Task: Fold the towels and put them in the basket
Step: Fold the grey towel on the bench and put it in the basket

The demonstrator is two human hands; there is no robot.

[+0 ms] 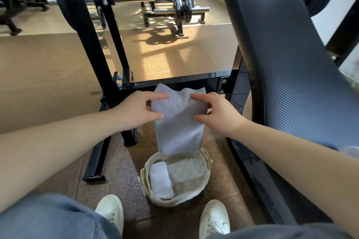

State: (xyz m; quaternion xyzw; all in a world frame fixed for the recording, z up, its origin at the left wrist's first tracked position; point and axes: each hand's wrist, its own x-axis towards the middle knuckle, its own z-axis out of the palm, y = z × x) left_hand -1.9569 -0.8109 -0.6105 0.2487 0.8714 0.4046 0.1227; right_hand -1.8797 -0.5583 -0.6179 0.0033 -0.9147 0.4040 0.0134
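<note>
- Grey trousers (48, 217) and white shoes (110, 211) are nearest, on the brown floor (38, 83).
- Just ahead of the shoes stands the basket (174, 203), with a folded white towel (161, 180) lying at its left side.
- Above the basket's far rim hangs the pale blue towel (177, 122).
- Left hand (136, 110) pinches the towel's left edge and right hand (217, 114) pinches the right edge, fingers curled on the cloth.
- Black padded bench (281, 64) slopes at the right.
</note>
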